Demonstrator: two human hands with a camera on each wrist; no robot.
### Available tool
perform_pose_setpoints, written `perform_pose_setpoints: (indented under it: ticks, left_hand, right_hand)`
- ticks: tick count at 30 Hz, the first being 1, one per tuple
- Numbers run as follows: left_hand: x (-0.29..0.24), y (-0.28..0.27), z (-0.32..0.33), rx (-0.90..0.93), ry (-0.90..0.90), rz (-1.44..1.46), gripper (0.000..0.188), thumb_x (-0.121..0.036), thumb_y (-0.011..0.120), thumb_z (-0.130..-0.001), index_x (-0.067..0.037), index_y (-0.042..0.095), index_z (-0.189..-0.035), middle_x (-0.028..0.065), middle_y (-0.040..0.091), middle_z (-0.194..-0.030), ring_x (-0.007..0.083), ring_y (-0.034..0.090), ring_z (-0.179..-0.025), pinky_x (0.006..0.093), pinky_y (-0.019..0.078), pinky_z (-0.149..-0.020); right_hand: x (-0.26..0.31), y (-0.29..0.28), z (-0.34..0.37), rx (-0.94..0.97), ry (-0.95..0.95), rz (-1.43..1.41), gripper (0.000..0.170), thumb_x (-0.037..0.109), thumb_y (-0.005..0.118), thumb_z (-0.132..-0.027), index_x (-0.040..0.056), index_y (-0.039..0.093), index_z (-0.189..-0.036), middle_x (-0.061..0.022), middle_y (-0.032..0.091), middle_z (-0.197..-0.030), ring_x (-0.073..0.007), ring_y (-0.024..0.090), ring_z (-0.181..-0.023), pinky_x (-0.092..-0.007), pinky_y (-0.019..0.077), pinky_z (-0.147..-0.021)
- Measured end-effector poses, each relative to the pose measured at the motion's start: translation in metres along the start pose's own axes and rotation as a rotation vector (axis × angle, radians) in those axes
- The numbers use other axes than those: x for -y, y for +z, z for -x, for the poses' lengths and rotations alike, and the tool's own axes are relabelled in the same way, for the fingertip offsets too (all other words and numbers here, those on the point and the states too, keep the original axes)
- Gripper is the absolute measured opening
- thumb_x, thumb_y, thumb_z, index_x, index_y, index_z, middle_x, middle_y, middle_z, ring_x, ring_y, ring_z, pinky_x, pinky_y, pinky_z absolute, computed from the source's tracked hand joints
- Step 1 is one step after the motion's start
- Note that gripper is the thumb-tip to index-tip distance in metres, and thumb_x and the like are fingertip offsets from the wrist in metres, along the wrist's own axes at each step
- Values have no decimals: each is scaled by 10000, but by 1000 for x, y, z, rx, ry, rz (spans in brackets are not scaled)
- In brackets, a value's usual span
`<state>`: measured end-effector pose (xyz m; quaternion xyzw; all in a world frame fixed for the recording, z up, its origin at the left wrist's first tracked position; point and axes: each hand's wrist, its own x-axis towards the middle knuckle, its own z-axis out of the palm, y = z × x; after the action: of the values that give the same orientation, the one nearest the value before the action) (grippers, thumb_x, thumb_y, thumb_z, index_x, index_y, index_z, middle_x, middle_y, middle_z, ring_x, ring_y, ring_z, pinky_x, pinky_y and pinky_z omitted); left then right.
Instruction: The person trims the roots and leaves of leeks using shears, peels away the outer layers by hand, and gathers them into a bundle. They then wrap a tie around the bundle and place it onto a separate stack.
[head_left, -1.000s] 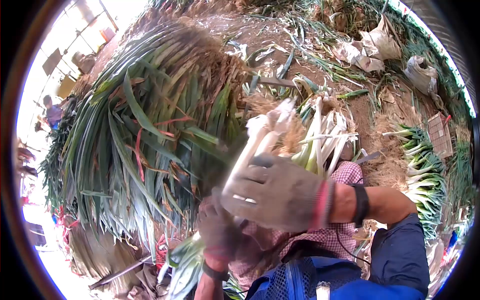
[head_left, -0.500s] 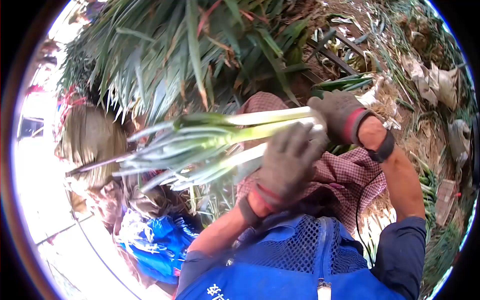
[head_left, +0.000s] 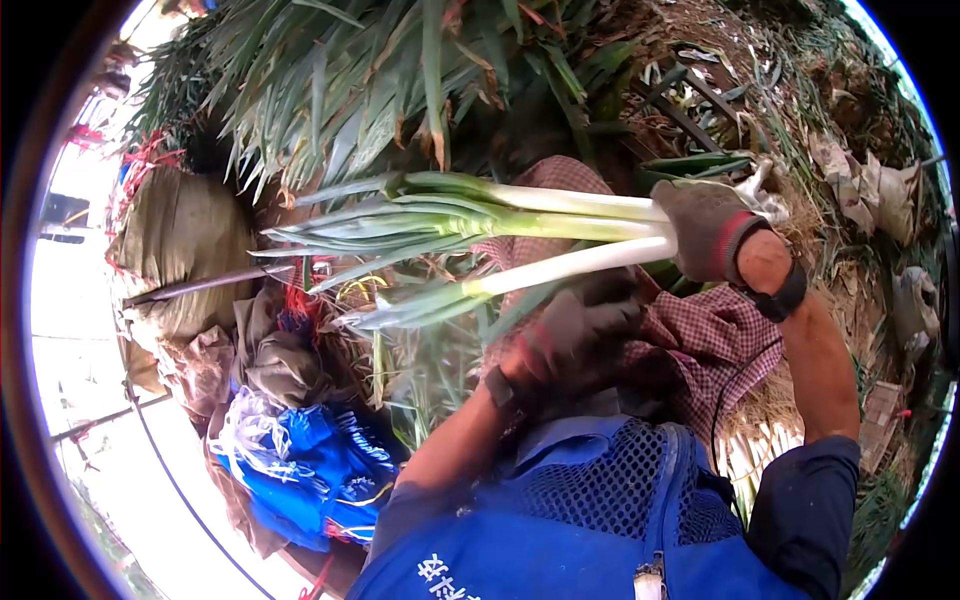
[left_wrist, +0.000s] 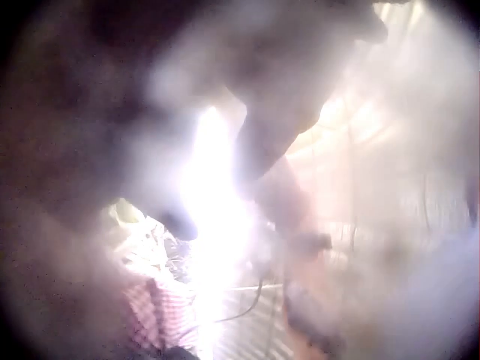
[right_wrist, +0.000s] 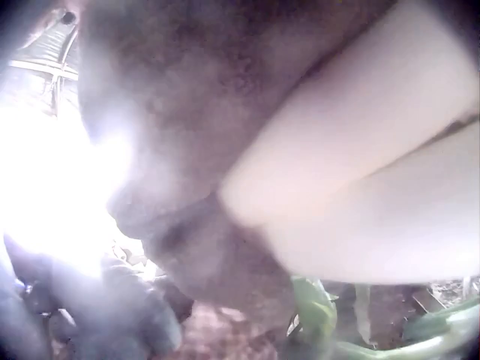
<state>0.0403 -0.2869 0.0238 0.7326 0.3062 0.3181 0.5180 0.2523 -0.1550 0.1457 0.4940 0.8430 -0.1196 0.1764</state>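
My right hand (head_left: pixel 705 230), in a grey-brown knit glove, grips several large green onions (head_left: pixel 560 227) by their white ends. The stalks lie sideways over the lap, their green leaves (head_left: pixel 390 220) fanning out to the left. Close up in the right wrist view, the white shanks (right_wrist: pixel 360 142) run out from the gloved fingers (right_wrist: pixel 187 112). Below the stalks is my gloved left hand (head_left: pixel 590 325), blurred, its fingers relaxed with nothing held. Glare and haze fill most of the left wrist view, where dark glove fingers (left_wrist: pixel 277 105) show.
A big heap of green onions (head_left: pixel 370 90) rises in front. Checked cloth (head_left: pixel 700 335) covers the lap. Blue bags (head_left: pixel 310 465) and an olive sack (head_left: pixel 185 240) lie at the left, by a long thin bar (head_left: pixel 215 285). Pale sacks (head_left: pixel 870 180) sit on the littered ground at right.
The view has tilted down from the heap to the lap. The onions swung from upright to sideways, leaves leftward. My left hand has come off the stalks and moved below them; the right still grips.
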Motion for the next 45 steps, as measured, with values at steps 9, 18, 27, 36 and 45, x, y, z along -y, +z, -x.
perform_pose_setpoints:
  ticks: [9,18,27,36,45]
  left_hand:
    - [10,17,-26,-442,-443,499,412,-145,655,-1035,58,616,-1391,136,678,-1325,227,638,-1182,367,504,-1027]
    - [-66,34,-115,-233,-253,90,427,-186,637,-1049,88,630,-1375,187,680,-1339,271,633,-1228,413,475,-1092]
    - [-257,202,-219,558,357,12,469,-207,674,-1027,98,635,-1382,220,696,-1333,290,653,-1224,435,482,-1098]
    - [-229,314,-229,1121,343,111,665,-60,799,-947,34,521,-1543,171,690,-1403,212,721,-1129,331,607,-954]
    - [-44,120,-308,433,-232,-245,342,-94,695,-1012,47,690,-1324,101,689,-1164,162,671,-969,305,570,-773]
  right_hand:
    - [18,26,58,-657,-103,143,171,218,776,-768,91,686,-838,-102,726,-771,-344,706,-718,-520,500,-597]
    - [-47,40,206,-1295,277,36,194,253,730,-837,69,682,-876,-57,641,-729,-292,657,-673,-466,510,-549]
    - [-69,158,352,-1791,875,-330,407,175,824,-735,72,705,-1111,-120,721,-965,-344,729,-888,-479,593,-842]
    - [14,320,538,-2409,1335,-1038,481,36,835,-820,-21,661,-1264,-117,761,-971,-201,746,-820,-340,644,-754]
    - [109,643,594,-660,2714,-1388,602,377,817,-866,1,704,-1323,-168,800,-1140,-335,767,-1039,-433,597,-841]
